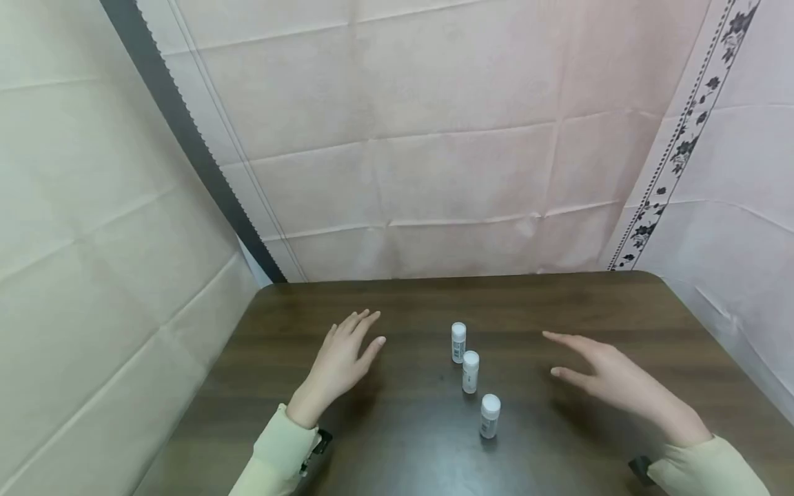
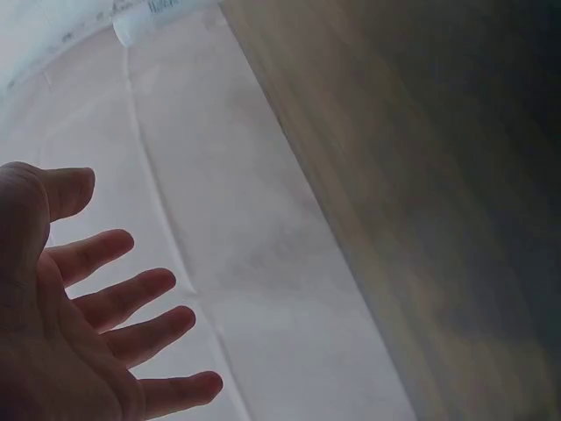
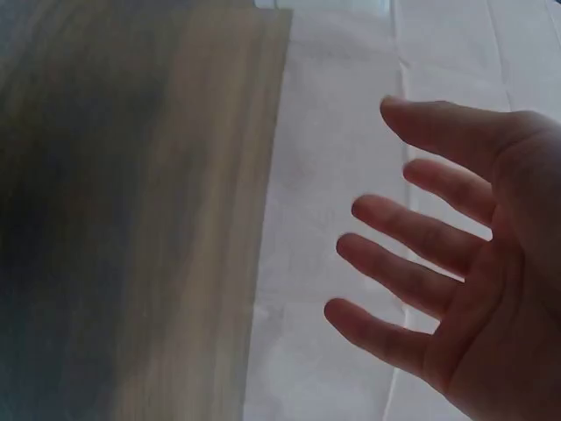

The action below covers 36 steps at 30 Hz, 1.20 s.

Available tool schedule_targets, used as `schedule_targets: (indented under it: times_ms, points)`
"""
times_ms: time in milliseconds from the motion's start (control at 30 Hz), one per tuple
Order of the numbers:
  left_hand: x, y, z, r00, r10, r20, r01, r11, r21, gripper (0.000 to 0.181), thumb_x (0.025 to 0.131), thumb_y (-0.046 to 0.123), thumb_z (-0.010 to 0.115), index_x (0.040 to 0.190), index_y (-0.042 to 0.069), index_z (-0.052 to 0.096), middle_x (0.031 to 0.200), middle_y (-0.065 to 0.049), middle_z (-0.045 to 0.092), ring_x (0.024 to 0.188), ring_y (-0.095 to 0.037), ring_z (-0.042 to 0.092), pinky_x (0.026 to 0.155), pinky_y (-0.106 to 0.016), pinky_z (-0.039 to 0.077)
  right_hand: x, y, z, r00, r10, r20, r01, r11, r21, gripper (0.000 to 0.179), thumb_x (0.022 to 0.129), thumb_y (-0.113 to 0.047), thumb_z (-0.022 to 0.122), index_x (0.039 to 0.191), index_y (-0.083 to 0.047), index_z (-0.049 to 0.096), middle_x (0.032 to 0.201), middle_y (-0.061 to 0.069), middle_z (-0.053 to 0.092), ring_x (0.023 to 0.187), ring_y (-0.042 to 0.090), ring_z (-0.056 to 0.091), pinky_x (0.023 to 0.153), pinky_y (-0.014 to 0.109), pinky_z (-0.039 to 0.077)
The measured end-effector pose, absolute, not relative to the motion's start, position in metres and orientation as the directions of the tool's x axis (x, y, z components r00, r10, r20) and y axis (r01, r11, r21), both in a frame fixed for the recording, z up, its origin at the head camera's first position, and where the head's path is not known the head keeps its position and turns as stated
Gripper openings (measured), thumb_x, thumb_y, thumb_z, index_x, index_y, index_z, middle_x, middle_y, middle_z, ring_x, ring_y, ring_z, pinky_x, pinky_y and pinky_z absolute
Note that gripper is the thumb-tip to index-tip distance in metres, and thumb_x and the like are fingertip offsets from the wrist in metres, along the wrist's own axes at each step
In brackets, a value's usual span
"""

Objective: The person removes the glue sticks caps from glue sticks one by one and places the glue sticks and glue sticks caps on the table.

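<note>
Three small white bottles with white caps stand upright on the dark wooden table [image 1: 397, 448]: a far bottle [image 1: 458, 343], a middle bottle [image 1: 470, 373] and a near bottle [image 1: 489, 416], in a slanting row. My left hand [image 1: 341, 362] hovers left of them, fingers spread and holding nothing. To their right, my right hand [image 1: 611, 372] is held over the table, its fingers extended and its palm bare. In the left wrist view, part of a white bottle [image 2: 153, 19] shows at the top, beyond the thumb. The right wrist view has just the hand [image 3: 465, 272], table and cloth.
Pale creased cloth [image 1: 403, 172] hangs behind the table's far edge and along both sides. A dark strip [image 1: 205, 148] runs down it at left, a floral band [image 1: 682, 145] at right. Dark bands [image 1: 321, 441] sit at both wrists.
</note>
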<state>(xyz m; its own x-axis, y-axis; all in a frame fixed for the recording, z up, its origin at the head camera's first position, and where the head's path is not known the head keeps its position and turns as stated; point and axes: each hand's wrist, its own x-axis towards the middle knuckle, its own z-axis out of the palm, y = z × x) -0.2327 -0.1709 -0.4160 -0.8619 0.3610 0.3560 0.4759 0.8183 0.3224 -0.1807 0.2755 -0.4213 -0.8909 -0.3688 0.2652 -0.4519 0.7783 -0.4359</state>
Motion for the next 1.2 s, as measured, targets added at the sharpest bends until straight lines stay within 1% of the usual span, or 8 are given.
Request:
schedule_targets:
  times_ms: [133, 233, 367, 500, 633, 800, 1033, 1200]
  points:
    - [-0.227, -0.159, -0.411, -0.836, 0.419, 0.353, 0.526, 0.793, 0.305, 0.054, 0.102, 0.038, 0.059, 0.15, 0.014, 0.048, 0.154, -0.015, 0.045, 0.143, -0.037, 0.038, 0.111, -0.067, 0.027, -0.18, 0.266, -0.428, -0.851, -0.463, 0.25, -0.526, 0.756, -0.39, 0.058, 0.089, -0.024, 0.078, 0.141, -0.013, 0.058, 0.134, 0.011, 0.063, 0.121, 0.034, 0.061, 0.097, 0.054, 0.049]
    - [-0.222, -0.15, -0.408, -0.815, 0.45, 0.365, 0.561, 0.772, 0.299, 0.054, 0.102, 0.038, 0.06, 0.15, 0.016, 0.048, 0.154, -0.014, 0.044, 0.144, -0.036, 0.037, 0.111, -0.067, 0.027, -0.18, 0.258, -0.434, -0.812, -0.544, 0.212, -0.581, 0.715, -0.389, 0.057, 0.087, -0.026, 0.08, 0.139, -0.013, 0.06, 0.132, 0.007, 0.065, 0.118, 0.031, 0.062, 0.095, 0.051, 0.05]
    - [-0.216, -0.14, -0.406, -0.784, 0.487, 0.384, 0.6, 0.753, 0.27, 0.054, 0.102, 0.039, 0.059, 0.151, 0.017, 0.047, 0.154, -0.013, 0.045, 0.143, -0.036, 0.039, 0.11, -0.066, 0.03, -0.178, 0.243, -0.441, -0.76, -0.641, 0.105, -0.614, 0.656, -0.44, 0.056, 0.086, -0.033, 0.08, 0.134, -0.011, 0.063, 0.129, 0.003, 0.067, 0.116, 0.024, 0.063, 0.094, 0.046, 0.052]
    - [-0.212, -0.132, -0.407, -0.755, 0.521, 0.398, 0.637, 0.728, 0.254, 0.058, 0.103, 0.042, 0.057, 0.154, 0.019, 0.042, 0.154, -0.012, 0.045, 0.142, -0.035, 0.041, 0.11, -0.065, 0.031, -0.172, 0.226, -0.446, -0.715, -0.697, 0.045, -0.63, 0.616, -0.474, 0.055, 0.084, -0.038, 0.082, 0.13, -0.012, 0.066, 0.125, 0.0, 0.068, 0.113, 0.018, 0.064, 0.091, 0.04, 0.054]
    - [-0.209, -0.125, -0.407, -0.747, 0.535, 0.396, 0.651, 0.71, 0.268, 0.061, 0.103, 0.042, 0.056, 0.157, 0.021, 0.036, 0.155, -0.011, 0.044, 0.142, -0.032, 0.041, 0.111, -0.063, 0.031, -0.169, 0.212, -0.45, -0.672, -0.737, 0.068, -0.659, 0.553, -0.51, 0.05, 0.084, -0.039, 0.082, 0.126, -0.017, 0.068, 0.121, -0.007, 0.067, 0.108, 0.011, 0.063, 0.088, 0.034, 0.055]
    - [-0.208, -0.119, -0.41, -0.746, 0.545, 0.384, 0.655, 0.703, 0.275, 0.06, 0.103, 0.041, 0.057, 0.155, 0.02, 0.039, 0.155, -0.01, 0.044, 0.142, -0.033, 0.041, 0.112, -0.062, 0.031, -0.17, 0.201, -0.456, -0.615, -0.776, 0.141, -0.707, 0.464, -0.534, 0.034, 0.088, -0.038, 0.079, 0.117, -0.025, 0.066, 0.111, -0.019, 0.063, 0.096, 0.0, 0.059, 0.079, 0.027, 0.053]
    - [-0.206, -0.12, -0.416, -0.74, 0.571, 0.355, 0.666, 0.696, 0.268, 0.057, 0.103, 0.042, 0.056, 0.154, 0.022, 0.041, 0.151, -0.008, 0.049, 0.138, -0.028, 0.047, 0.11, -0.058, 0.036, -0.166, 0.191, -0.464, -0.635, -0.757, 0.153, -0.674, 0.447, -0.588, 0.025, 0.09, -0.038, 0.076, 0.111, -0.03, 0.065, 0.1, -0.022, 0.062, 0.087, -0.002, 0.057, 0.072, 0.023, 0.051]
    - [-0.203, -0.126, -0.424, -0.749, 0.579, 0.322, 0.659, 0.704, 0.265, 0.055, 0.104, 0.041, 0.055, 0.154, 0.025, 0.04, 0.146, -0.005, 0.054, 0.131, -0.026, 0.054, 0.106, -0.052, 0.044, -0.162, 0.186, -0.469, -0.66, -0.744, 0.104, -0.599, 0.436, -0.672, 0.018, 0.094, -0.036, 0.073, 0.11, -0.031, 0.067, 0.095, -0.022, 0.063, 0.082, -0.003, 0.059, 0.07, 0.024, 0.052]
